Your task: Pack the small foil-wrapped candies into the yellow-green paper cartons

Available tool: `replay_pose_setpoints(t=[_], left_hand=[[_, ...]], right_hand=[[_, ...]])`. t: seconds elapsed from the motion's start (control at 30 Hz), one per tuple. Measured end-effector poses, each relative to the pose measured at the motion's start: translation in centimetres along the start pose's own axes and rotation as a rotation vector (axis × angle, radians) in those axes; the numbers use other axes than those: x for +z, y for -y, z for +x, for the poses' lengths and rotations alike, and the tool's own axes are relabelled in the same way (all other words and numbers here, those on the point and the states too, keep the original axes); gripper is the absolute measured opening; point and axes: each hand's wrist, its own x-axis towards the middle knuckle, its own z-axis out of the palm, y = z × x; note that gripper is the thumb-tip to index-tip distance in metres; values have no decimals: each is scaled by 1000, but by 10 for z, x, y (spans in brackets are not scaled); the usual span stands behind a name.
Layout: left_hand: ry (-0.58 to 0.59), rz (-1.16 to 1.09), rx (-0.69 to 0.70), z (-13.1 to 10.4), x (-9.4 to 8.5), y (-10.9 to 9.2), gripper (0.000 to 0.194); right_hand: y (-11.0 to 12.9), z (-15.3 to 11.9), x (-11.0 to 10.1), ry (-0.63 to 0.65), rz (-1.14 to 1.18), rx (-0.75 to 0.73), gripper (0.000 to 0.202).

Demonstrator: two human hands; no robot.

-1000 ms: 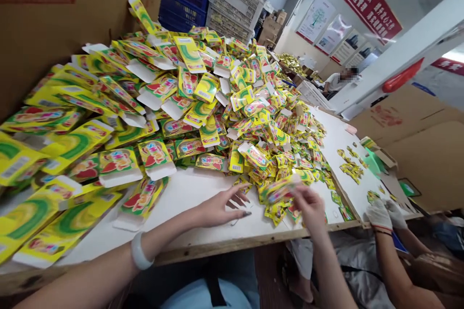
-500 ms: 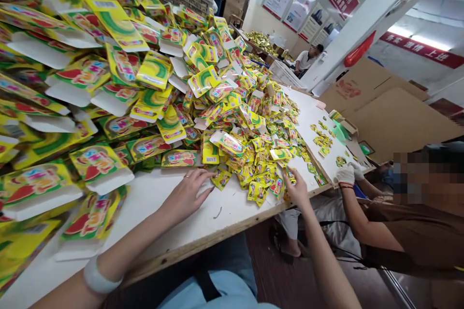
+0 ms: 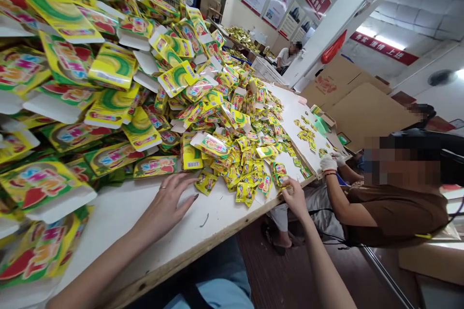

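Note:
My left hand (image 3: 171, 203) is over the white table (image 3: 141, 207), fingers apart and holding nothing, its fingertips beside a small yellow packet (image 3: 206, 182). To the right, my right hand (image 3: 295, 197) has its fingertips at a small packet (image 3: 280, 179) near the table's front edge; its fingers are bent together around the packet's end. Between the hands lies a heap of small yellow packets (image 3: 246, 169). A large pile of yellow-green cartons (image 3: 108, 106), many with open white flaps, covers the left and back of the table.
A person in a brown shirt (image 3: 395, 212) sits at the right, with white-gloved hands (image 3: 329, 161) at the adjoining table. Loose packets (image 3: 306, 134) lie there beside a green object (image 3: 320, 125). Farther back are another person (image 3: 288, 55), a white crate (image 3: 268, 70) and a pillar (image 3: 337, 24).
The view has turned to the right, so the pile appears farther left. My right hand has moved from the packets' right side to a packet near the edge. My left hand stays beside its packet.

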Motion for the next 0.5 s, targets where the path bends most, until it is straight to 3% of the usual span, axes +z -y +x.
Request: replay_pose_setpoints(t=[0.1,0.2,0.33,0.5], left_hand=[[-9,23,12,-2,4,1,45],[-30,68,31,-7,13,6,47],[-13,116,81,-13,21,14,49],[53,106,90,-15,9,8,49]], right_hand=[[-7,4,-8,-59,76,46,9],[-11,5,0,-131,151,82,8],[7,9,48,-118,231,55,8],[63,20,116,-82,289,2,7]])
